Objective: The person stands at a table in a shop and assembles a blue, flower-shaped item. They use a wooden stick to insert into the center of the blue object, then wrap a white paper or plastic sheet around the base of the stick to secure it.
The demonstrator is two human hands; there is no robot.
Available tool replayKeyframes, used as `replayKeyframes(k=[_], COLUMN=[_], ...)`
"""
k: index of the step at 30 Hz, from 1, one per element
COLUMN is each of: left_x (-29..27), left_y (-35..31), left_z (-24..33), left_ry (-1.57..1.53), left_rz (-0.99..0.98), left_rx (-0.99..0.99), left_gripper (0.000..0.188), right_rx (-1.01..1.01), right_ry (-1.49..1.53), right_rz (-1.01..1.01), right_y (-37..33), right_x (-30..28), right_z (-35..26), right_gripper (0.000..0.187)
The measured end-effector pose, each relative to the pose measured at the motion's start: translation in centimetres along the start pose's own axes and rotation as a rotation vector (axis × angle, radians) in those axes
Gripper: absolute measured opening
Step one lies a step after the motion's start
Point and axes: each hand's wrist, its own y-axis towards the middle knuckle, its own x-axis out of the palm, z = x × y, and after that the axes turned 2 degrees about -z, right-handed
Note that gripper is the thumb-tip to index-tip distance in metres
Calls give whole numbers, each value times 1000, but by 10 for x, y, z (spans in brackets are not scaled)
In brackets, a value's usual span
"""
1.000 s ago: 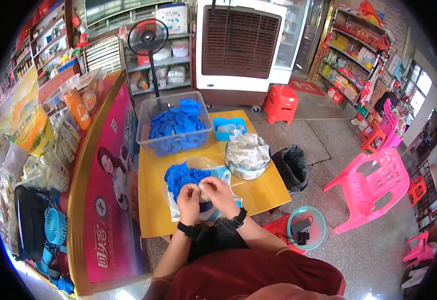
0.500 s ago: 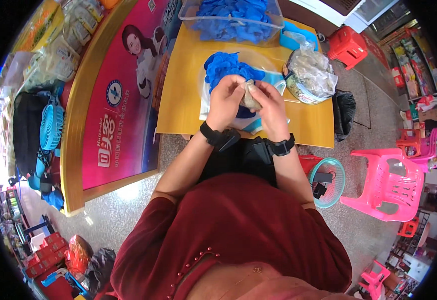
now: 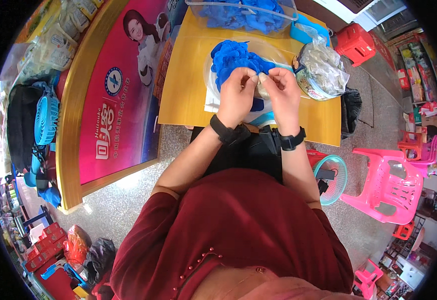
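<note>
A small beige-grey pouch (image 3: 262, 91) hangs between my hands above the near side of the table, its lower part partly covered by fingers. My left hand (image 3: 235, 97) pinches at its top edge, thumb against fingertips. From the other side my right hand (image 3: 284, 95) grips it too, the thumb close to the left one. Just beyond my fingers, a heap of blue fabric petals (image 3: 231, 57) rests on a round clear plate (image 3: 277, 51). White and light-blue material lies under the plate and my hands.
On the yellow table (image 3: 183, 95), a clear bin (image 3: 286, 22) of blue pieces stands at the back. A blue container (image 3: 311, 29) and a plastic-bag-topped tub (image 3: 321, 75) sit right. A teal basket (image 3: 334, 180) and pink chair (image 3: 391, 185) are on the right; a pink-panelled counter (image 3: 113, 110) rises left.
Both hands have risen slightly and shifted a little right in the view, and the fingers have re-gripped the pouch's top. Less of the pouch shows now. The whole view has also shifted slightly.
</note>
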Motion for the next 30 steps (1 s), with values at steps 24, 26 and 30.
replayKeyframes(k=[24, 26, 30], left_x=[-7, -5, -3], left_y=[4, 7, 5], left_z=[-7, -10, -3], left_ry=[-383, -385, -413], left_rz=[-61, -86, -70], left_rx=[-197, -198, -214], left_gripper=[4, 4, 4], right_rx=[-150, -96, 151], right_ry=[-144, -62, 122], right_rz=[33, 17, -100], right_y=[-13, -9, -8], right_x=[7, 1, -5], right_z=[11, 17, 11], right_gripper=[30, 30, 26])
